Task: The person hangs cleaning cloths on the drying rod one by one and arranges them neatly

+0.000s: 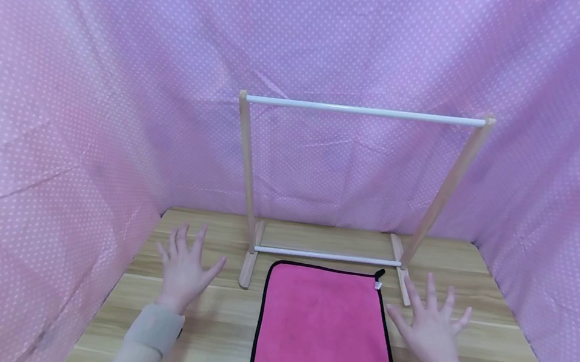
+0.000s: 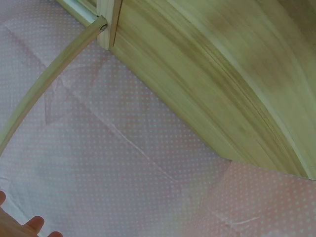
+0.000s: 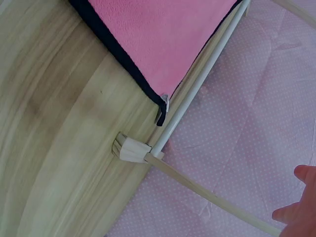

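Observation:
A pink towel [image 1: 324, 335] with a black border lies flat on the wooden table [image 1: 214, 342]. At its far right corner are a black hanging loop [image 1: 379, 274] and a small white tag. To the left of the towel my left hand [image 1: 183, 274] hovers with fingers spread, holding nothing. My right hand [image 1: 432, 334] is likewise spread and bare, beside the towel's right edge. Only fingertips of each hand show in the wrist views. Behind the towel stands a wooden rack [image 1: 251, 182] with a white upper bar [image 1: 365, 111] and a white lower bar [image 1: 326, 256].
Pink dotted cloth [image 1: 341, 41] hangs behind the table and along both sides. The rack's left foot [image 1: 250, 261] and right foot [image 1: 402, 281] rest on the tabletop near its back edge, either side of the towel's far end.

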Demonstrator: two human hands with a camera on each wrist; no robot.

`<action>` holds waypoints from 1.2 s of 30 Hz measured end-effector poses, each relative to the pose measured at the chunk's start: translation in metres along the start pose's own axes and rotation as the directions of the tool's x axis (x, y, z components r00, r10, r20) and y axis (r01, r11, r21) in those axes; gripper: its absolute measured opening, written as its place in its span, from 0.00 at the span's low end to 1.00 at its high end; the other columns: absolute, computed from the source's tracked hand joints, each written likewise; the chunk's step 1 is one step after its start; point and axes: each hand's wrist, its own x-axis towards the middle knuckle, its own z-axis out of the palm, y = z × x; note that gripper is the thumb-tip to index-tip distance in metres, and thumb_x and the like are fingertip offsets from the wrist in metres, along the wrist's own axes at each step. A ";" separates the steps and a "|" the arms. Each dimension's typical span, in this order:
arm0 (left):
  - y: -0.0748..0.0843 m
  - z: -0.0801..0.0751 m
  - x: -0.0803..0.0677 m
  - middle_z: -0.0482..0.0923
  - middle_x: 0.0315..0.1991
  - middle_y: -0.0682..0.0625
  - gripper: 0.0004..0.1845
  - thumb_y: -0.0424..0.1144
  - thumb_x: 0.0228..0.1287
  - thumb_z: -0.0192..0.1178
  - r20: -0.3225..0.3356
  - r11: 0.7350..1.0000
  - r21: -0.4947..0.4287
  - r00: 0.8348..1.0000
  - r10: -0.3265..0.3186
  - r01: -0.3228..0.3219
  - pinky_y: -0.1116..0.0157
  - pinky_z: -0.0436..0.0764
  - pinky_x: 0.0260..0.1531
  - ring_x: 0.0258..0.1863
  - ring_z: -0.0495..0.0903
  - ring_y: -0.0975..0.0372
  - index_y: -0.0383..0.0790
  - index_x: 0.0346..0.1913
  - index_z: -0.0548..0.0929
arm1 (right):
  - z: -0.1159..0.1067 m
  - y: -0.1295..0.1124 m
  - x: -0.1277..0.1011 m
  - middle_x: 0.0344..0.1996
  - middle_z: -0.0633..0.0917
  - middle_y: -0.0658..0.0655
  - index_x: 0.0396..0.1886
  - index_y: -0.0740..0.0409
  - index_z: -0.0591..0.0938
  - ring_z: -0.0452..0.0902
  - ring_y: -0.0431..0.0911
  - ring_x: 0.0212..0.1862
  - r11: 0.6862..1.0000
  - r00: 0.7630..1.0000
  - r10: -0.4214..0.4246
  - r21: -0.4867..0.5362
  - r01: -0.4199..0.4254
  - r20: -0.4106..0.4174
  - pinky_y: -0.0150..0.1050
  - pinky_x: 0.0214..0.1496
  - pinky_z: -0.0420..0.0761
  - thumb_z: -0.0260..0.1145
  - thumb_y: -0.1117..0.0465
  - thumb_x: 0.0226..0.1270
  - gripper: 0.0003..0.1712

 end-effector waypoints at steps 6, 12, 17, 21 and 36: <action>0.002 0.000 0.011 0.55 0.64 0.29 0.40 0.46 0.56 0.65 -0.076 0.975 -0.216 0.997 0.032 -0.048 0.34 0.63 0.58 0.62 0.56 0.36 0.36 0.68 0.61 | 0.007 -0.006 0.000 0.71 0.52 0.73 0.74 0.44 0.55 0.40 0.82 0.65 1.000 1.000 -0.009 0.009 0.009 0.018 0.78 0.59 0.21 0.57 0.35 0.63 0.44; 0.004 0.001 0.022 0.56 0.63 0.31 0.37 0.33 0.59 0.64 -0.042 0.885 -0.463 0.998 0.041 -0.056 0.38 0.68 0.58 0.62 0.59 0.39 0.32 0.68 0.59 | 0.019 -0.012 -0.001 0.69 0.53 0.73 0.68 0.52 0.65 0.47 0.78 0.65 0.999 0.999 -0.019 0.027 0.018 0.029 0.79 0.60 0.34 0.61 0.37 0.60 0.41; 0.006 0.003 0.031 0.59 0.61 0.33 0.36 0.31 0.57 0.64 -0.052 0.839 -0.542 0.998 0.017 -0.043 0.43 0.71 0.58 0.58 0.65 0.42 0.32 0.68 0.60 | 0.030 -0.019 -0.002 0.67 0.56 0.72 0.64 0.53 0.69 0.51 0.75 0.62 0.997 0.998 -0.057 0.058 0.058 -0.022 0.77 0.59 0.44 0.65 0.40 0.57 0.38; 0.013 0.003 0.041 0.62 0.60 0.33 0.35 0.27 0.56 0.63 -0.093 0.781 -0.622 0.996 -0.008 -0.052 0.44 0.64 0.64 0.60 0.63 0.44 0.29 0.66 0.61 | 0.039 -0.023 -0.005 0.68 0.55 0.72 0.66 0.54 0.68 0.51 0.75 0.63 0.994 0.997 -0.072 0.079 0.073 -0.008 0.76 0.59 0.45 0.66 0.43 0.57 0.39; 0.049 -0.006 0.096 0.61 0.62 0.35 0.32 0.26 0.59 0.61 -0.005 0.577 -0.813 0.989 -0.145 0.080 0.47 0.69 0.64 0.64 0.63 0.44 0.29 0.65 0.60 | 0.071 -0.041 -0.011 0.66 0.61 0.73 0.65 0.55 0.71 0.62 0.74 0.60 0.992 0.993 -0.106 0.078 0.103 0.042 0.73 0.52 0.69 0.70 0.43 0.54 0.41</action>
